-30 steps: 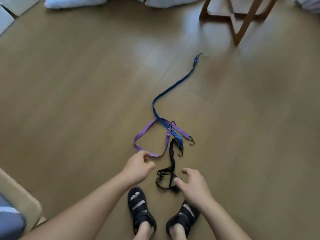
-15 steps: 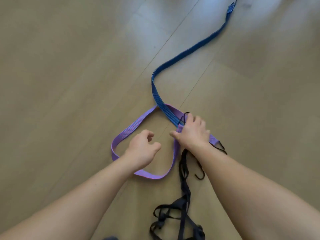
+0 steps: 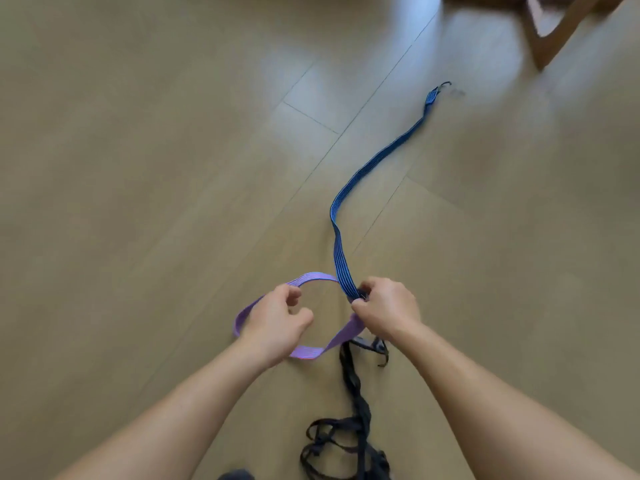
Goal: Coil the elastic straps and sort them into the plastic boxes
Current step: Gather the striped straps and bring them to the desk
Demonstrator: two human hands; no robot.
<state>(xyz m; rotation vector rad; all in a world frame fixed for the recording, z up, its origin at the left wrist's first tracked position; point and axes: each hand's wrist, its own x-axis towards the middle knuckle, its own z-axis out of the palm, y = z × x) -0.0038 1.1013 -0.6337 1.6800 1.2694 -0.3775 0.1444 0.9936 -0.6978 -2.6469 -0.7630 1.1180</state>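
Note:
A long blue elastic strap (image 3: 374, 168) runs across the wood floor from a hook at the far right down to my right hand (image 3: 389, 311), which grips its near end. A purple strap (image 3: 313, 351) forms a loop on the floor; one side of it comes out from under my right hand and the other passes beneath my left hand (image 3: 277, 322). My left hand hovers over that loop with loosely curled fingers that hold nothing. A black strap (image 3: 349, 379) trails from below my right hand to a tangle at the bottom edge. No plastic boxes are in view.
A wooden chair leg (image 3: 550, 43) stands at the top right. The dark toe of a shoe (image 3: 235, 475) shows at the bottom edge. Bare wood floor (image 3: 138, 168) spreads to the left and far side.
I have bent lower toward the straps. My right hand went from reaching to closing on the blue strap's near end and lifting it. My left hand stayed curled over the purple loop.

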